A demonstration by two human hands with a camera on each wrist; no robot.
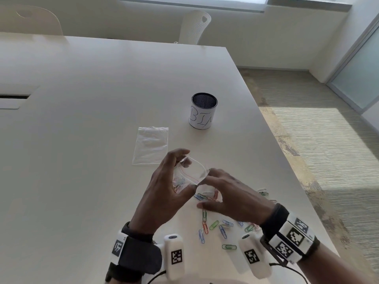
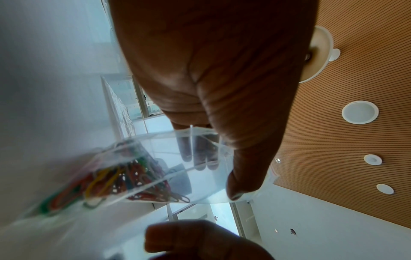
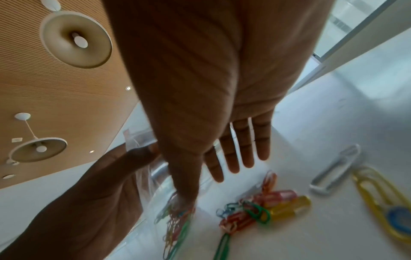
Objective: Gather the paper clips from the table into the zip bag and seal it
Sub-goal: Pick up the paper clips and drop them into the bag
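My left hand holds a clear zip bag above the table, thumb and fingers pinching its rim so the mouth gapes. Several coloured paper clips lie in the bag's bottom. My right hand hovers just right of the bag with straight fingers, its fingertips at the bag's rim; in the right wrist view its thumb points down at the bag. I see nothing held in it. Loose paper clips are scattered on the white table under and near the right hand, and others show close by.
A second, flat zip bag lies beyond my left hand. A cylindrical mesh cup with a paper label stands farther back. The table's right edge runs close to the clips. A white chair stands at the far end.
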